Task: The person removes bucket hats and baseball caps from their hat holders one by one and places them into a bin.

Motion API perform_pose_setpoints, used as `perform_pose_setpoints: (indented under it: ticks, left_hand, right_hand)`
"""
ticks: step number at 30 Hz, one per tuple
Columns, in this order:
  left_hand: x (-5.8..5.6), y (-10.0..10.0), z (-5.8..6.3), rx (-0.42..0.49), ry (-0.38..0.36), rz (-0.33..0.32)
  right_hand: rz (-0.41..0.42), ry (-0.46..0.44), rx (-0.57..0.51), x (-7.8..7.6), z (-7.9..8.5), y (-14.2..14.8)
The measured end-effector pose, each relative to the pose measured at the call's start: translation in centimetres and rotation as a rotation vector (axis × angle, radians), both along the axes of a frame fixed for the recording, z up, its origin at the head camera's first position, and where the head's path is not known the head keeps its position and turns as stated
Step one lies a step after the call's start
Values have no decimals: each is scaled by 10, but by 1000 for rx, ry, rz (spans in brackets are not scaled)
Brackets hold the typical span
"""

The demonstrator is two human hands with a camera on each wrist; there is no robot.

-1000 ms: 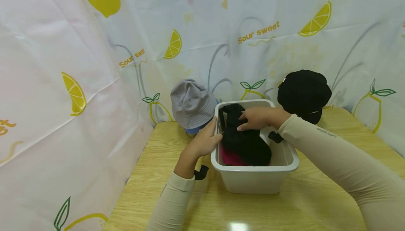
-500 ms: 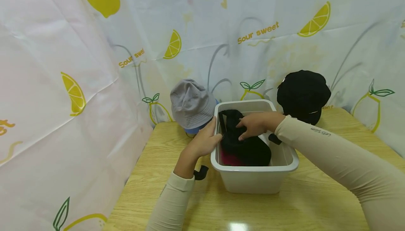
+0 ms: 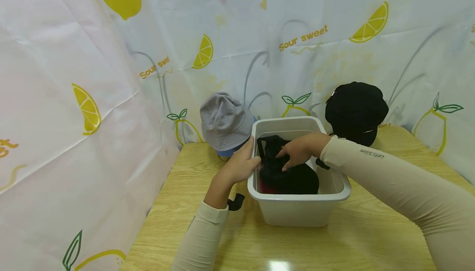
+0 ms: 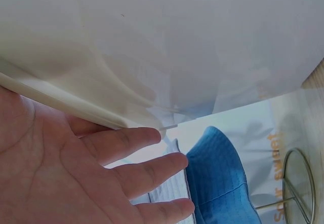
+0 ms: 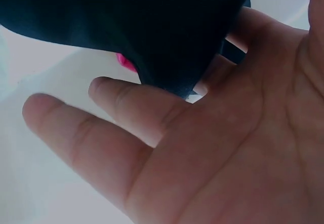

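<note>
A white plastic basin [image 3: 297,213] stands on the wooden table. In the head view my left hand [image 3: 243,161] grips its left rim, thumb over the edge; the left wrist view shows the other fingers [image 4: 147,176] extended along the outer wall. Inside the basin lies a black cap [image 3: 293,178] with a strap loop at its left end. Dark red or pink cloth [image 5: 126,62] shows under it. My right hand [image 3: 302,149] reaches in and presses the cap with thumb and index finger apart. In the right wrist view the cap partly hides its fingers.
Behind the basin on the left, a grey bucket hat [image 3: 224,120] sits over a blue bucket hat [image 4: 217,178] near a wire stand [image 4: 298,183]. A black newsboy-style cap [image 3: 356,110] stands at the back right. A lemon-print cloth [image 3: 237,27] hangs behind the table [image 3: 178,221].
My right hand has moved down and slightly toward me in the basin, and the black cap has sunk and folded lower with it. My left hand stays on the rim.
</note>
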State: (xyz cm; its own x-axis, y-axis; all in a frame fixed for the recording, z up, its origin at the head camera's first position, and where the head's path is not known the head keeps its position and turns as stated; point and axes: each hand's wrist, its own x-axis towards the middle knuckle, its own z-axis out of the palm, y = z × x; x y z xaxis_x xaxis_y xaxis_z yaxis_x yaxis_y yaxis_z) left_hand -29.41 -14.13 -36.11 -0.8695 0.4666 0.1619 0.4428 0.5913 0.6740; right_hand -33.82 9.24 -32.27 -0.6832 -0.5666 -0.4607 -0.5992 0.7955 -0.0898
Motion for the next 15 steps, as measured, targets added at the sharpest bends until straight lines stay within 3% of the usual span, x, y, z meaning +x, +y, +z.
perform_pose_setpoints:
  ticks: [15]
  left_hand:
    - [0, 1, 0, 7, 3, -8]
  right_hand:
    - [35, 5, -55, -4, 4, 8]
